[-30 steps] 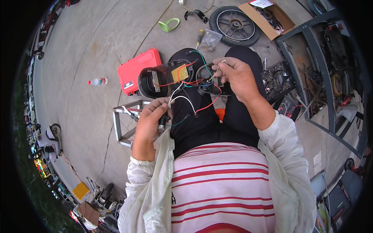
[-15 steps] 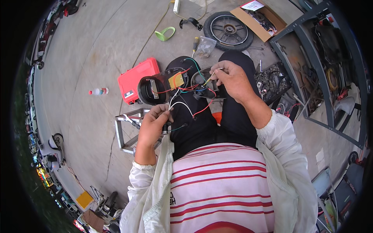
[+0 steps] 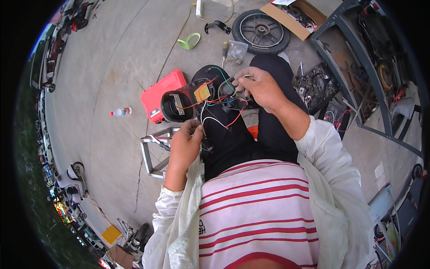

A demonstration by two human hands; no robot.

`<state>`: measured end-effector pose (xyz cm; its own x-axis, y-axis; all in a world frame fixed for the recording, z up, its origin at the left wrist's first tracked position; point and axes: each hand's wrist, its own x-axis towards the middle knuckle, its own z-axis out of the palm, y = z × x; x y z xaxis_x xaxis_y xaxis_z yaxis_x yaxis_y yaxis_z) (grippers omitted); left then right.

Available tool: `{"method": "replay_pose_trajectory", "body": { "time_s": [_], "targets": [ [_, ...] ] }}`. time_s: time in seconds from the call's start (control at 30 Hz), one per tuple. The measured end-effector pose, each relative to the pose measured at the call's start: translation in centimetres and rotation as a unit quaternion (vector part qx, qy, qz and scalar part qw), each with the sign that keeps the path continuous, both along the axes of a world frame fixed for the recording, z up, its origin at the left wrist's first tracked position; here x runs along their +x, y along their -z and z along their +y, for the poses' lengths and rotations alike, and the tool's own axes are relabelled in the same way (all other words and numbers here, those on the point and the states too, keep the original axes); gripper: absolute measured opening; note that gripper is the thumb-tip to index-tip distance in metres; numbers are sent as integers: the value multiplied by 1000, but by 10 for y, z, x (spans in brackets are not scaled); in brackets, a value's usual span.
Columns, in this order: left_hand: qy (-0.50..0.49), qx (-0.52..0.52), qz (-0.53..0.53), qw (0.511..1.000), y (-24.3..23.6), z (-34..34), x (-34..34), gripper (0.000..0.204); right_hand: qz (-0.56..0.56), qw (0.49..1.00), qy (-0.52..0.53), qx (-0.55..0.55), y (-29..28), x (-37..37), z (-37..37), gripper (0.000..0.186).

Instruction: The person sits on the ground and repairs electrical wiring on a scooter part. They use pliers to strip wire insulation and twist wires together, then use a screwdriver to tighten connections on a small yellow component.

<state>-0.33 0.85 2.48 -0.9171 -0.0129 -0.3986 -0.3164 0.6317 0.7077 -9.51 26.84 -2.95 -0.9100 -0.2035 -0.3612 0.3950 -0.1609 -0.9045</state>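
Observation:
A black plastic assembly with a round cup-shaped end (image 3: 172,110) lies across my knees. It carries a yellow square piece (image 3: 202,93) and a tangle of red, white, green and blue wires. Above its right part, my right hand (image 3: 260,87) pinches a thin light-coloured wire between thumb and fingers. My left hand (image 3: 189,136) is closed at the near side of the assembly, thumb against fingers, on a white wire (image 3: 204,117). Another white wire (image 3: 216,119) curves across my dark trousers and meets a red wire (image 3: 235,119). The left fingertips are partly hidden.
Left of my knees lie a red case (image 3: 163,92), a metal frame (image 3: 154,154) and a bottle (image 3: 121,111). Ahead are a screwdriver (image 3: 225,50), plastic bag (image 3: 236,53), wheel (image 3: 262,29), green ring (image 3: 189,41) and cardboard box (image 3: 286,22). A metal rack (image 3: 349,67) stands right.
My right hand has moved slightly left, closer over the wires. My left hand has shifted a little right, still on the white wire. The whole view has tilted slightly.

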Motion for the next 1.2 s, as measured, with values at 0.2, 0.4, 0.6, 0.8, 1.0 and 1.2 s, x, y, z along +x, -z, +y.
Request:
{"method": "replay_pose_trajectory", "body": {
  "time_s": [0.2, 0.4, 0.6, 0.8, 1.0, 1.2],
  "targets": [
    [55, -107, 152, 981, -45, 35, -40, 17, 16, 998, -22, 61, 0, 1, 2, 24],
    [280, -138, 278, 908, -36, 58, -66, 32, 131, 963, -113, 205, -4, -12, 3, 25],
    [260, -166, 291, 906, -9, 64, -67, 37, 77, 976, -153, 131, -4, -8, 2, 20],
    [247, -230, 293, 895, -11, 67, -61, 32, 284, 914, -208, 200, -3, 1, 16, 16],
    [277, -244, 278, 887, -8, 68, -38, 24, 107, 982, -157, 3, 5, -1, 19, 17],
    [302, -223, 259, 890, -13, 66, -14, 40, 86, 989, -117, 19, 1, -9, 9, 17]
  ]
}}
